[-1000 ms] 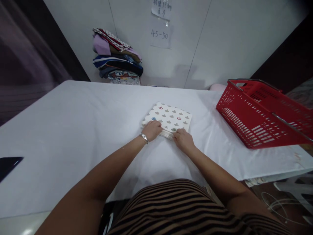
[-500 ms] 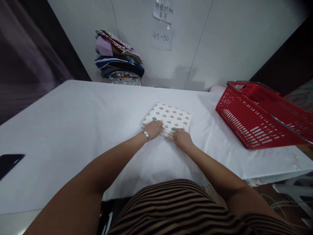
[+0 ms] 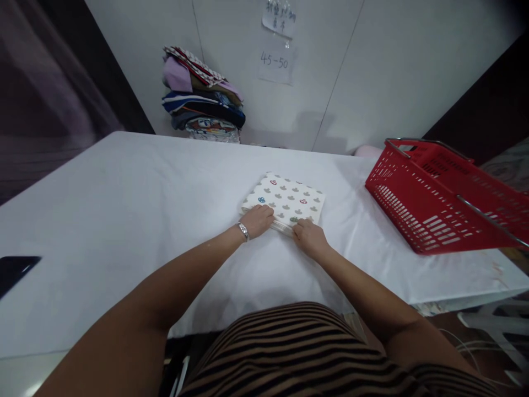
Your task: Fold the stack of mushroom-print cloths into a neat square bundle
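A folded white cloth [image 3: 289,198] printed with small grey, red and blue shapes lies flat on the white-covered table [image 3: 124,209]. My left hand [image 3: 258,220], with a silver bracelet at the wrist, rests on the cloth's near left edge, fingers curled over it. My right hand [image 3: 309,238] presses on the near right edge. Both hands grip the layered near edge of the folded cloth.
A red plastic basket [image 3: 438,198] with metal handles sits at the table's right end. A stack of folded clothes [image 3: 202,99] stands against the back wall under paper notes. A dark phone [image 3: 14,270] lies at the left edge.
Both hands stay on the near edge of the folded cloth. Only the camera view shifts slightly.
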Demonstrator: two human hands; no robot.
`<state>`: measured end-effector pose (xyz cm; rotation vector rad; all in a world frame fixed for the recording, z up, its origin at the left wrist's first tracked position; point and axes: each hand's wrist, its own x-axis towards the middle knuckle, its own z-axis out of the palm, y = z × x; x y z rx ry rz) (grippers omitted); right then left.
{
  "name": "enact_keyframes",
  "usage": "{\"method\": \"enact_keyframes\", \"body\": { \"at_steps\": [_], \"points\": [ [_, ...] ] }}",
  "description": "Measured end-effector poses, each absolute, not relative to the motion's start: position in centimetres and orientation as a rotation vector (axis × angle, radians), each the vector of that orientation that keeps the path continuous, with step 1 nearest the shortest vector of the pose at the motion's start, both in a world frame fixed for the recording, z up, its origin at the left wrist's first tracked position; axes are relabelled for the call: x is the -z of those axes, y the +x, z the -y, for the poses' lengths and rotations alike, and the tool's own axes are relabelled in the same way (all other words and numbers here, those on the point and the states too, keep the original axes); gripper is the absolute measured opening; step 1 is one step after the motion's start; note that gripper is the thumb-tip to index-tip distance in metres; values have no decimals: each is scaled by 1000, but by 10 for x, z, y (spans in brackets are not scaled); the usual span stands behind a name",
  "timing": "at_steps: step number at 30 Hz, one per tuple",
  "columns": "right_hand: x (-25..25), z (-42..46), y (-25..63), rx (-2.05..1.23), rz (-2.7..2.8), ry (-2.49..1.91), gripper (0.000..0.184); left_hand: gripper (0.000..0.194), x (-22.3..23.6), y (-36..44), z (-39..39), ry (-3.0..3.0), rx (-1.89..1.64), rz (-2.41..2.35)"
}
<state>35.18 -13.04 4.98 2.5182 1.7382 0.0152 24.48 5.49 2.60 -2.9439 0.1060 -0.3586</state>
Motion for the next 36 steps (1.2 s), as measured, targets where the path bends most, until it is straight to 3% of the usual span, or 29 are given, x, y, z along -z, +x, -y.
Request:
{"method": "enact_keyframes", "body": {
  "at_steps": [18,36],
  "points": [
    [-56,132,355,-57,-1653,2650,25,23,-28,246,-56,-2973,548,-42],
    [-58,128,366,217,-1756,2627,23,21,-30,263,-57,-3114,298,84]
  ]
}}
